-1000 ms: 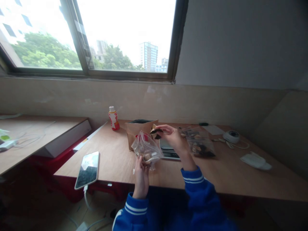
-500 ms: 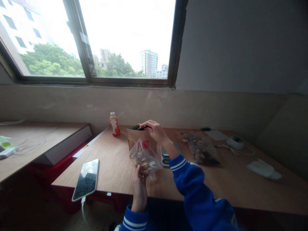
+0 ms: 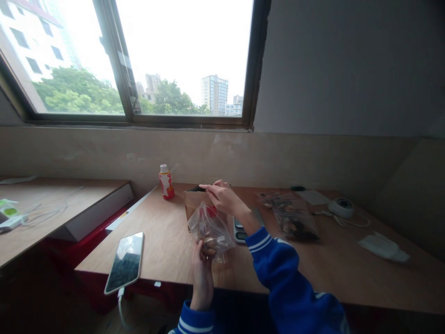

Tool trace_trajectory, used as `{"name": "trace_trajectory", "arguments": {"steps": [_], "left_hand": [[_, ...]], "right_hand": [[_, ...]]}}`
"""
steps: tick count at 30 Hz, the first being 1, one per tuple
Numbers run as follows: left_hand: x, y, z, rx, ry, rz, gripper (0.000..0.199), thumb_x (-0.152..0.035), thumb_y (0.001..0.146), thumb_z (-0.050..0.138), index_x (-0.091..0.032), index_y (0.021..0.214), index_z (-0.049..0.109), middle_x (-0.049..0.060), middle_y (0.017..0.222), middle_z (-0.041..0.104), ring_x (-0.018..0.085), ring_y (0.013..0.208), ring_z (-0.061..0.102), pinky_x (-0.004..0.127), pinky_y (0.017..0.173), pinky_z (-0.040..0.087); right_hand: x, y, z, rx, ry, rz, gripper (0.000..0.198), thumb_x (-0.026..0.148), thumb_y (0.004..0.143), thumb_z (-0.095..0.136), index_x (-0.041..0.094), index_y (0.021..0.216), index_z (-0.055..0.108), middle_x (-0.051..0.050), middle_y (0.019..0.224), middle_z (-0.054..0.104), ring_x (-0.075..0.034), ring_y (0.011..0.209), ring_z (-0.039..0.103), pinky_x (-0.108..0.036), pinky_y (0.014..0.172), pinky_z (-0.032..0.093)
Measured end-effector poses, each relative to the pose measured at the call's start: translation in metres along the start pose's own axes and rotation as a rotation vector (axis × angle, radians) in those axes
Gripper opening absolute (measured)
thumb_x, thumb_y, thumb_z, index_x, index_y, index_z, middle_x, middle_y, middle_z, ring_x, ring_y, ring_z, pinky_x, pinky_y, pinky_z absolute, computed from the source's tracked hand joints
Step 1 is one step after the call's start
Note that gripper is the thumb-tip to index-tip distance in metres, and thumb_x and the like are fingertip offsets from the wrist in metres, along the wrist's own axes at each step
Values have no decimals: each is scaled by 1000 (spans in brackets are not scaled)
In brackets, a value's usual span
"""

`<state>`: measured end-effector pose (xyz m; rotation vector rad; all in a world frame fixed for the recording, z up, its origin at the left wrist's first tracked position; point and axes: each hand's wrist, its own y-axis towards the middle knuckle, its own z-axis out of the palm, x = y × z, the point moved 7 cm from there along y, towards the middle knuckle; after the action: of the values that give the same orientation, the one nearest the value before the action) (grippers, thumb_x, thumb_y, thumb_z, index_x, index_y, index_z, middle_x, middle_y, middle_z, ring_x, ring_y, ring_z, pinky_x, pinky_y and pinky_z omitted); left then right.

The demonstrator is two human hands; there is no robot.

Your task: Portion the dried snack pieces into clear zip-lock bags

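- Clear plastic bag (image 3: 211, 228) of brownish pieces, centre frame, above the table (image 3: 167, 241) edge; left hand (image 3: 202, 273) pinches its bottom.
- Right hand (image 3: 225, 198) over the brown paper bag (image 3: 194, 200) mouth, just behind; fingers extended, grip cannot be told.
- Scale (image 3: 239, 229) right of centre; second filled bag (image 3: 295, 220) further right.
- Phone (image 3: 125, 262) lower left; bottle (image 3: 166, 182) behind.

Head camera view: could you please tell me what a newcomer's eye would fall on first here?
First the bright window across the top, with trees and towers outside. Below it, at the wooden desk's middle, the left hand holds up a clear plastic bag while the right hand reaches over a brown paper bag. A phone lies near the desk's left edge.
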<state>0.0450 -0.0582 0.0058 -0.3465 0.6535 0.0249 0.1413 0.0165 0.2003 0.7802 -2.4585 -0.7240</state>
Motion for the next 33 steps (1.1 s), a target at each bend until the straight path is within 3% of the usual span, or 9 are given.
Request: {"name": "trace_trajectory", "arguments": {"steps": [4,7,11,15,17,21,25,29,33], "left_hand": [[-1,0,0,37,-10,7,30,-25,78,61,-18,106,67,5,98,70,16,88,65,26,73,51],[0,-1,5,119,-26,7,40,-21,76,61,-21,116,63,5,109,69,18,102,63,26,83,50],[-2,-4,18,277,16,49,49,-21,78,61,-26,127,57,4,127,62,19,120,55,29,99,44],[-7,-8,28,378,130,135,57,-27,77,67,-28,132,52,5,130,59,23,126,51,34,106,40],[-8,-10,30,411,204,166,62,-31,77,68,-30,136,47,5,132,58,23,127,50,36,106,40],[-11,-8,23,368,377,260,60,-34,79,68,-26,134,45,9,130,58,24,122,54,36,100,45],[-11,-4,15,327,481,301,37,-39,78,68,-17,107,63,8,107,68,23,101,65,34,87,52],[-11,-2,9,262,475,298,38,-38,76,71,-17,106,67,9,105,71,24,99,66,36,87,52],[-7,-3,9,243,424,243,41,-40,77,69,-20,113,68,9,119,68,26,113,61,39,97,48]], "right_hand": [[2,-6,-20,-186,197,2,40,11,90,42,21,125,58,-6,112,68,-18,105,56,-33,97,39],[-5,-18,-37,-324,382,77,32,10,85,41,19,101,67,-6,103,68,-18,99,59,-32,90,45],[-23,-42,-22,-80,645,333,24,11,80,43,17,82,66,-2,77,67,-14,66,62,-26,62,49],[-20,-75,5,332,796,469,25,12,80,45,15,91,67,-1,67,65,-14,57,64,-25,53,50],[-17,-88,11,417,825,490,24,17,82,51,16,99,67,-2,72,67,-14,52,63,-23,48,48],[-18,-103,21,399,872,511,34,31,81,65,22,114,62,-3,94,67,-9,51,58,-22,45,46],[-19,-108,35,393,921,413,53,35,77,72,26,126,54,-1,96,64,-13,76,61,-24,66,51],[-19,-111,42,359,970,379,38,42,83,64,21,115,59,-4,102,64,-19,93,61,-33,82,52],[-19,-113,40,298,986,423,26,42,84,63,21,99,61,-3,94,65,-18,87,62,-36,83,52]]}}
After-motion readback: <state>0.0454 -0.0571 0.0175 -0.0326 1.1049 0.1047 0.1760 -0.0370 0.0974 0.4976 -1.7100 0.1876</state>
